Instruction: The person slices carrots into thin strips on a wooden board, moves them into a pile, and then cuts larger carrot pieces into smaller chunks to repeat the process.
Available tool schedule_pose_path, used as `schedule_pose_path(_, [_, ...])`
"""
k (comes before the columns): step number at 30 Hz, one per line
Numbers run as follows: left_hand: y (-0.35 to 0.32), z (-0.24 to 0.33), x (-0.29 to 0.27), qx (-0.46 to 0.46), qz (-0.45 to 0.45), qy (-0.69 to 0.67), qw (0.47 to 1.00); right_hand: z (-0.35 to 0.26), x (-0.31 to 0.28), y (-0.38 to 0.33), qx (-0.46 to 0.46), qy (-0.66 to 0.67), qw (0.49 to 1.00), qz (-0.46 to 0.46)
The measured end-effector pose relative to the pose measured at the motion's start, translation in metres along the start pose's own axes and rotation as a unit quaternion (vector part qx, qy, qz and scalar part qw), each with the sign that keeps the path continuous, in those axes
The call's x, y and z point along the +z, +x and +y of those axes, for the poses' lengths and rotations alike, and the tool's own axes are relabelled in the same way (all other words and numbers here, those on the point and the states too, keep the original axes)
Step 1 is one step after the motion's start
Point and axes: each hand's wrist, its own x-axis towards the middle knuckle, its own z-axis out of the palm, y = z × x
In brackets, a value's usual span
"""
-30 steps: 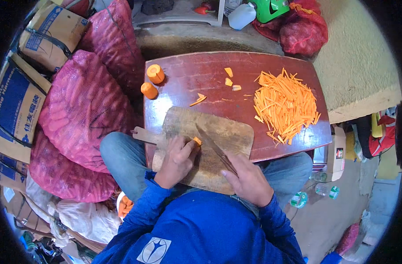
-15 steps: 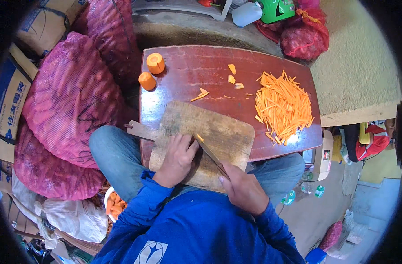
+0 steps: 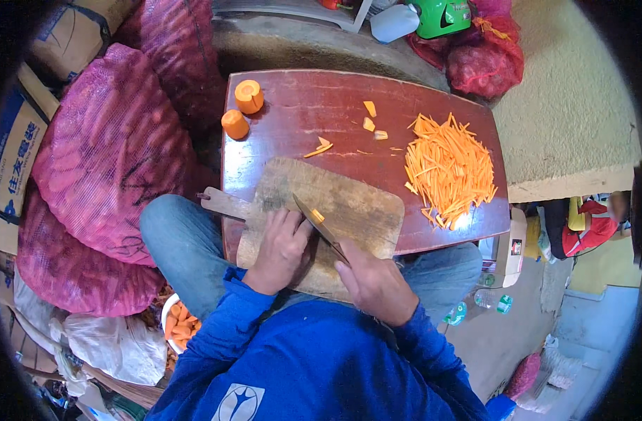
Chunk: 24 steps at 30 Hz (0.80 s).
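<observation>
My right hand (image 3: pixel 379 286) is wrapped round the handle of a knife (image 3: pixel 326 235), whose blade slants up and left across the wooden cutting board (image 3: pixel 363 210). Just left of the blade, my left hand (image 3: pixel 280 251) rests on the board with its fingers curled down; whatever they press on is hidden beneath them. A small orange carrot piece (image 3: pixel 317 216) shows against the blade's right side. On the red-brown table (image 3: pixel 300 98), beyond the board, two upright carrot chunks (image 3: pixel 248 97) stand at the far left. A heap of carrot strips (image 3: pixel 451 172) lies at the right.
Several carrot scraps (image 3: pixel 368 124) lie mid-table. Pink mesh sacks (image 3: pixel 114 154) are piled at my left, above a white tub (image 3: pixel 172 316) of carrot pieces. A red mesh bag (image 3: pixel 484 63) and a green container (image 3: pixel 440 17) stand behind the table. Plastic bottles (image 3: pixel 488 299) lie on the floor at right.
The knife and my right hand have shifted up and left, bringing the blade closer to my left fingers. The carrot piece now shows on the blade's right side. My left hand has barely moved.
</observation>
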Motion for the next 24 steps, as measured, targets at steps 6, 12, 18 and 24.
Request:
schedule_pose_path(6, [-0.006, -0.002, -0.005, -0.005, -0.024, 0.017, 1.0, 0.0, 0.006, 0.004, 0.003, 0.005, 1.0, -0.001])
schedule_pose_path(12, [-0.006, -0.004, -0.009, 0.011, -0.013, 0.028, 0.999, 0.003, 0.009, 0.003, -0.051, -0.01, 0.998, 0.023])
schedule_pose_path(18, [-0.007, -0.004, -0.016, -0.017, -0.03, -0.003, 0.999, -0.004, 0.007, -0.001, -0.031, -0.018, 0.999, 0.014])
schedule_pose_path(24, [-0.007, -0.004, -0.015, -0.01, -0.011, -0.017, 1.0, -0.006, 0.008, -0.004, -0.037, -0.011, 0.999, 0.025])
